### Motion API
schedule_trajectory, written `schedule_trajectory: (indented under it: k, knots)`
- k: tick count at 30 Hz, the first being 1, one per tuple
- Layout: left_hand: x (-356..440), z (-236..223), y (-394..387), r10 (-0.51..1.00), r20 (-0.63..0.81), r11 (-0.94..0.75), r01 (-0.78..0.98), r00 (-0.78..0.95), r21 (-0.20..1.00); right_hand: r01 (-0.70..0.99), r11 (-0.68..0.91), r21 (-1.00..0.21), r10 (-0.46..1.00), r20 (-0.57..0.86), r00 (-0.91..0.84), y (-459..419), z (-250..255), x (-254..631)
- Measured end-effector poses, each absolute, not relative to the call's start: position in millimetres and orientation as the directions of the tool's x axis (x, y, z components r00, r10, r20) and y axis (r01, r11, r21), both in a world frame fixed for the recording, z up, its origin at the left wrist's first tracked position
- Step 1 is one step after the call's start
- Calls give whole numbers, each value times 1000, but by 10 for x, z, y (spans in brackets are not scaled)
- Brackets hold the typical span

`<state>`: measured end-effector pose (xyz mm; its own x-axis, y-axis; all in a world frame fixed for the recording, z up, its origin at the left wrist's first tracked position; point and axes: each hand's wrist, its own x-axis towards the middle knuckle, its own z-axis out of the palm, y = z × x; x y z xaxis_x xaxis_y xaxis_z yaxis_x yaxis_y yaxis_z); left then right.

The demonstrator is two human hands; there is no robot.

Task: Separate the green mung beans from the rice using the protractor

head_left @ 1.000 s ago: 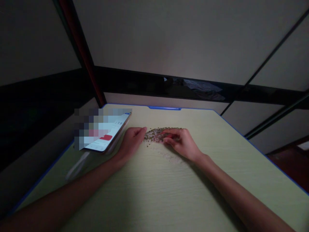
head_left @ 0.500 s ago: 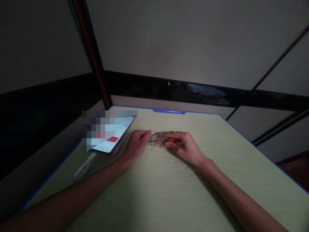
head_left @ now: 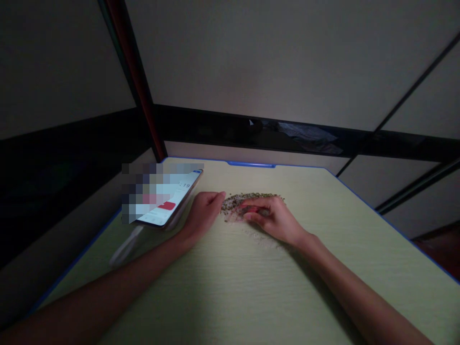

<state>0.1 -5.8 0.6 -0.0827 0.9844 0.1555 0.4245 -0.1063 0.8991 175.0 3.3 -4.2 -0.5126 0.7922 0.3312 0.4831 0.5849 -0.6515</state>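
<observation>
A low heap of small grains (head_left: pixel 251 196), mixed dark green and pale, lies on the table between my hands. At its left edge rests my left hand (head_left: pixel 206 208), closed, with the thumb on top; whatever its fingers hold, if anything, is hidden. My right hand (head_left: pixel 275 215) bends over the heap from the right, fingers curved down among the grains and thumb apart from them. A reddish patch shows under its fingers, too dark to make out. Paler grains (head_left: pixel 264 238) are spread thinly on the near side of this hand.
A phone (head_left: pixel 168 206) with a lit screen, partly blurred out, stands tilted at the left, a whitish strap (head_left: pixel 125 247) beside it. The pale wood-look table (head_left: pixel 223 297) has a blue edge and a blue handle (head_left: pixel 251 164) at the far side. Cabinet panels (head_left: pixel 251 62) rise behind.
My right hand has shifted very slightly left over the heap, and a few more green grains show along the far edge. The left hand stays in place.
</observation>
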Motion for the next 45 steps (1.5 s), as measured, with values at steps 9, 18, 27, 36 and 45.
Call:
schedule_trajectory:
  k: [9, 18, 27, 36, 45]
  knots:
    - [5, -4, -49, 984, 160, -115, 407, -78, 906, 491, 597, -634, 783, 329, -527, 16, -53, 1750]
    - [2, -2, -51, 984, 156, -110, 403, -83, 908, 524, 565, -637, 817, 343, -464, -9, -71, 1641]
    - [6, -21, -27, 984, 158, -114, 402, -78, 908, 505, 591, -629, 794, 346, -499, -18, -56, 1613]
    - [-6, -31, -32, 982, 172, -128, 408, -73, 904, 472, 601, -645, 775, 325, -542, 41, -53, 1697]
    - [-7, -40, -23, 981, 180, -132, 416, -76, 900, 400, 580, -710, 754, 282, -593, 17, -13, 1704]
